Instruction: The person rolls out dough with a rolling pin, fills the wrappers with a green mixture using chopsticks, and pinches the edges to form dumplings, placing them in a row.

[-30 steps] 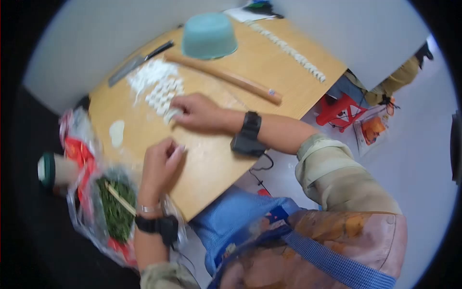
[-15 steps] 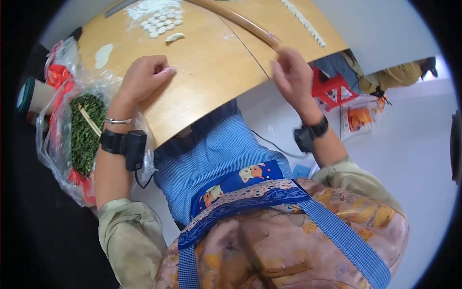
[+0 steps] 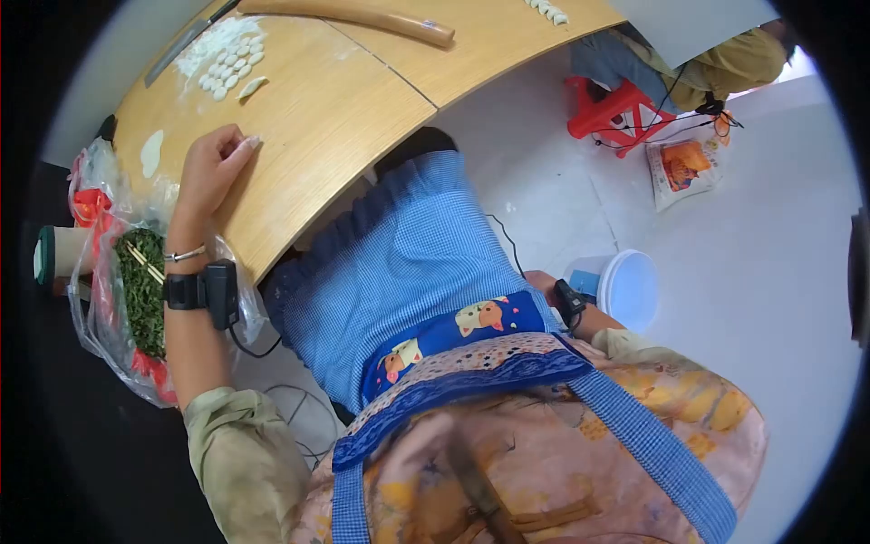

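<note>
My left hand (image 3: 216,170) rests on the wooden table (image 3: 308,154) near its front edge, fingers curled in and thumb against them; I see nothing in it. Beyond it lie a folded dumpling (image 3: 253,88) and a cluster of small dough rounds (image 3: 232,65) beside scattered flour (image 3: 204,50). A flat dough wrapper (image 3: 152,154) is to its left. My right hand (image 3: 541,284) is low by my right hip, against the blue checked apron (image 3: 426,218), its fingers hidden.
Chopped greens (image 3: 143,299) with chopsticks (image 3: 147,263) fill a plastic bag on the left. A long wooden rolling pin (image 3: 362,18), a knife (image 3: 186,45) and a dumpling row (image 3: 547,11) lie farther back. A white bucket (image 3: 630,290), red stool (image 3: 607,113) and seated person (image 3: 725,68) are right.
My right hand has gone from the table edge down and back to my hip. My left hand stays on the table, curled. The view has shifted, with the table now farther left and up.
</note>
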Motion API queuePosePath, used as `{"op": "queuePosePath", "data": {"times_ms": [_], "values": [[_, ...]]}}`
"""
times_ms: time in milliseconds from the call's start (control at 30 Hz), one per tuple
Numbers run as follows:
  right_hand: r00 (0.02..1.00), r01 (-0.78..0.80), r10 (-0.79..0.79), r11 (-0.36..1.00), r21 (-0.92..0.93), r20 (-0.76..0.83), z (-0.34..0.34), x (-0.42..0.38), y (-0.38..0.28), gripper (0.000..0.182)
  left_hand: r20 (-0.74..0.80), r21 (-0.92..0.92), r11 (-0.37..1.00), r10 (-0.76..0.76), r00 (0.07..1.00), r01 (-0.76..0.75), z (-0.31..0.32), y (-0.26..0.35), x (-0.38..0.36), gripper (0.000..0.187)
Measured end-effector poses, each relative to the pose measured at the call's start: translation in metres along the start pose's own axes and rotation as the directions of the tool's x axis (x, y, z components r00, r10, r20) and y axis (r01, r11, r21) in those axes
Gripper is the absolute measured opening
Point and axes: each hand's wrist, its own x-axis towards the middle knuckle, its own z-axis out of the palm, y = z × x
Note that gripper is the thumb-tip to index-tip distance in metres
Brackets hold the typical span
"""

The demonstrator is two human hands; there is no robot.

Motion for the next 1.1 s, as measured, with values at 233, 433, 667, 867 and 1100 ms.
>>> {"op": "queuePosePath", "data": {"times_ms": [233, 433, 667, 867, 1100], "values": [[0.997, -0.066, 0.064, 0.997, 0.037, 0.049, 0.006, 0.000, 0.011, 0.017, -0.081, 0.052, 0.996, -0.066, 0.995, 0.070, 0.006, 0.001, -0.002, 0.033], [0.996, -0.086, 0.084, 0.987, 0.137, 0.018, 0.008, 0.016, 0.016, 0.017, -0.182, 0.112, 0.970, -0.194, 0.964, 0.216, 0.011, 0.034, -0.013, 0.030], [0.968, -0.244, 0.253, 0.936, 0.254, -0.004, -0.010, 0.036, -0.037, 0.018, -0.085, 0.212, 0.961, -0.163, 0.983, 0.177, -0.001, 0.036, -0.008, 0.018], [0.952, -0.289, 0.306, 0.920, 0.265, -0.024, -0.062, 0.055, -0.086, 0.018, -0.013, 0.149, 0.977, -0.150, 0.989, 0.151, -0.006, 0.031, 0.003, 0.020], [0.970, -0.238, 0.244, 0.955, 0.180, -0.011, -0.143, 0.084, -0.118, 0.019, -0.002, 0.260, 0.938, -0.236, 0.972, 0.228, -0.002, 0.042, 0.005, 0.021]]}}
